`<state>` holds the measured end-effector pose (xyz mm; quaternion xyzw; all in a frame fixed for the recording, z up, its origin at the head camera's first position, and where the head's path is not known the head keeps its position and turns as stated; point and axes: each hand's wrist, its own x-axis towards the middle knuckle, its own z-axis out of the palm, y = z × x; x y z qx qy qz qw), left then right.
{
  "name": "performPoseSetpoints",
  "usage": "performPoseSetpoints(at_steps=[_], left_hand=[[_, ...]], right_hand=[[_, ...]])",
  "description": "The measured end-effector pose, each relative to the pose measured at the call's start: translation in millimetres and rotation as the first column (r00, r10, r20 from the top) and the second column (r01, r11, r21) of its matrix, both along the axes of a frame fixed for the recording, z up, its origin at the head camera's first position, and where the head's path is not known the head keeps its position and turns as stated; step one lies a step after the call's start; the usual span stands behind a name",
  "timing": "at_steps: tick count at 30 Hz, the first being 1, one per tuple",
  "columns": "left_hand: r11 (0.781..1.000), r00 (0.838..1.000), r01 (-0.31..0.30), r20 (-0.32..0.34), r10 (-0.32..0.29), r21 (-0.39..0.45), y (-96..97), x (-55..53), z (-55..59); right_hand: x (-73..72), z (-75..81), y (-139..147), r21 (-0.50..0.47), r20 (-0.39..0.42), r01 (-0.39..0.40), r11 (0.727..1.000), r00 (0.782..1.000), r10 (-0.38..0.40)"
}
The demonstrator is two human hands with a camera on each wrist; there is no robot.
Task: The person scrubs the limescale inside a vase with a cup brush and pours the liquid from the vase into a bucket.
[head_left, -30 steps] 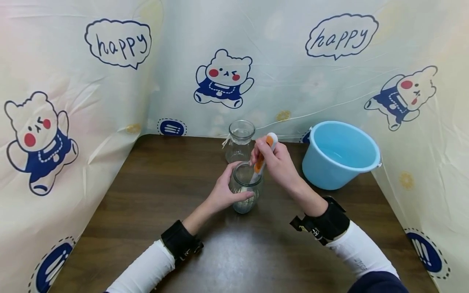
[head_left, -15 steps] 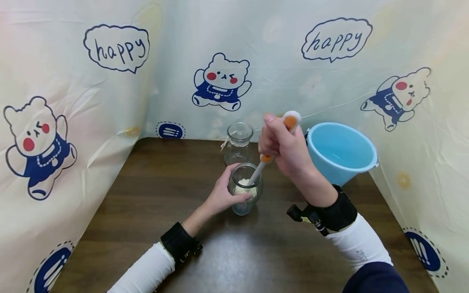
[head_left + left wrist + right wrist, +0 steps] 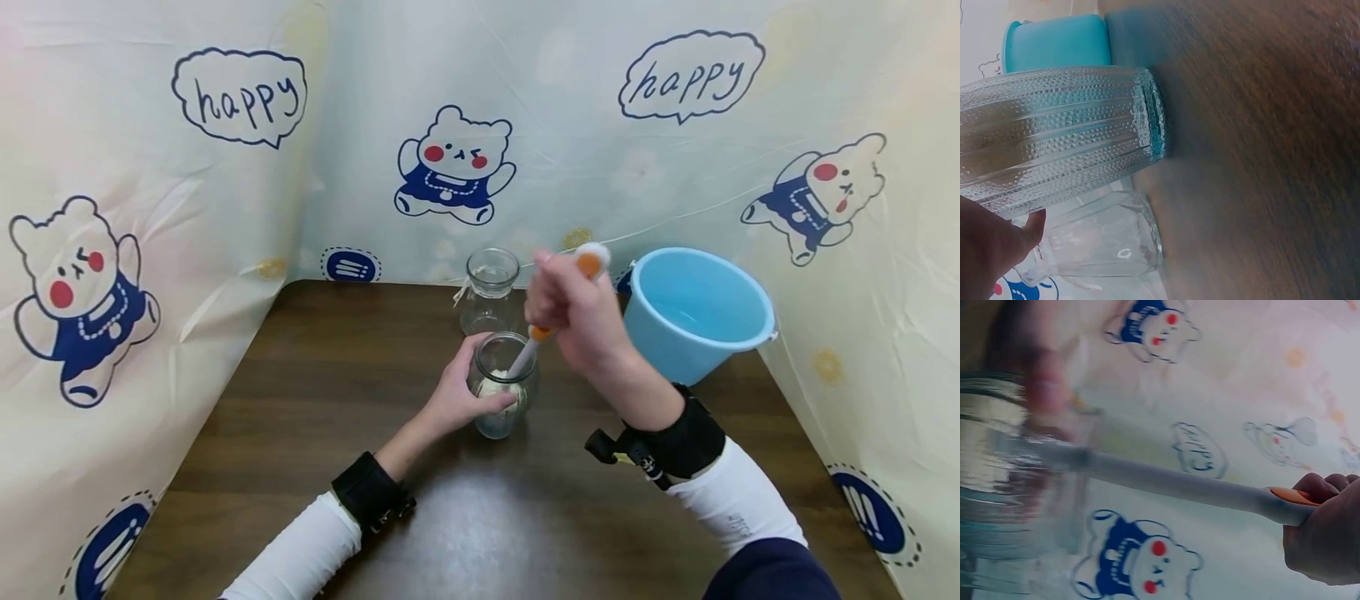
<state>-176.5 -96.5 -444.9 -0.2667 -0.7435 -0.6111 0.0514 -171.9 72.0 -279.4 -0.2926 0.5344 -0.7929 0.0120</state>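
Observation:
On the table stands a ribbed glass jar (image 3: 497, 427), its mouth upward and tilted slightly toward me. My left hand (image 3: 462, 395) grips its side, thumb across the front and fingers behind. A bottle brush (image 3: 522, 358) with a white and orange handle slants down into the jar; my right hand (image 3: 576, 312) holds that handle in curled fingers, above and right of the rim. Through the glass in the right wrist view shows the cream-coloured brush head (image 3: 982, 447), blurred. In the left wrist view the jar's dimpled wall (image 3: 1072, 125) and thick base appear, with a fingertip beside it.
Just behind the jar stands a second glass jar (image 3: 486, 315) with a string tied at its neck. At the back right is a light blue bucket (image 3: 663, 350). A printed curtain (image 3: 345, 167) closes off the back and sides of the brown table (image 3: 315, 383).
Over the last second my right hand has risen and turned, its fist now around the handle. The brush head rose in the jar, then sank slightly. My left hand stays put on the jar.

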Motion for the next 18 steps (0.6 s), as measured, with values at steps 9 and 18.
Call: performPoseSetpoints(at_steps=[9,18], left_hand=[[1.000,1.000,-0.029,0.000,0.029,-0.001,2.1,-12.1,-29.4],[0.999,0.999,-0.032,-0.012,0.032,0.005,1.9,-16.0,-31.5]], right_hand=[[4.1,-19.0,-3,0.019,0.027,0.017,1.000,0.999,-0.018],[6.9,11.5,6,-0.079,-0.018,0.009,0.997,1.000,-0.010]])
